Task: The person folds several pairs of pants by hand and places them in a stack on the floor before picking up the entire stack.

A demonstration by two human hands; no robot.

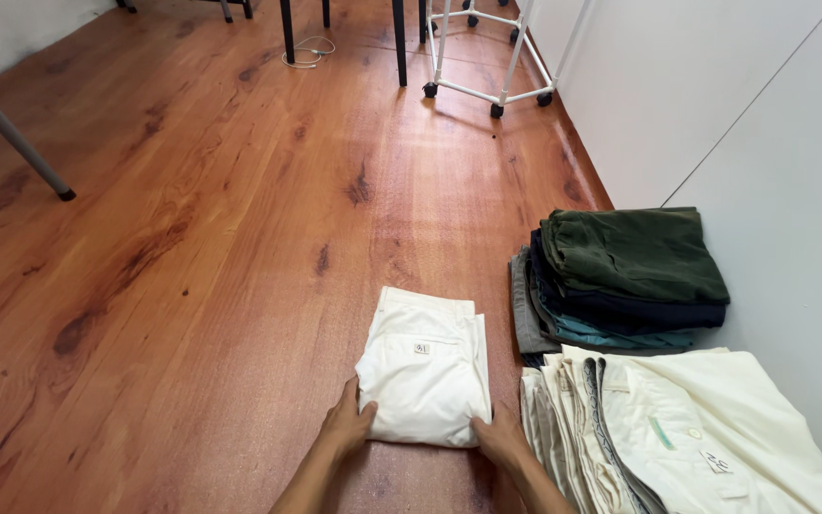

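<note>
Head view: I see a folded pair of white shorts (424,379) lying flat on the wooden floor (202,247), a small tag showing on the back pocket. My left hand (346,425) rests against the near left corner of the shorts, its grip loosely apart with the fingers touching the fabric edge rather than clamped on it. My right hand (499,436) presses at the near right corner of the shorts, fingers likewise spread and laid on the cloth, nothing pinched between them. Just to the right of the shorts sits a stack of folded cream and beige garments (677,428), close beside my right hand. Beyond that, further right of the shorts and against the white wall (715,105), is a pile of dark folded garments (620,276), green on top with navy and teal beneath. Far beyond the shorts stand dark table legs (400,43) and a white wheeled rack (487,57).
</note>
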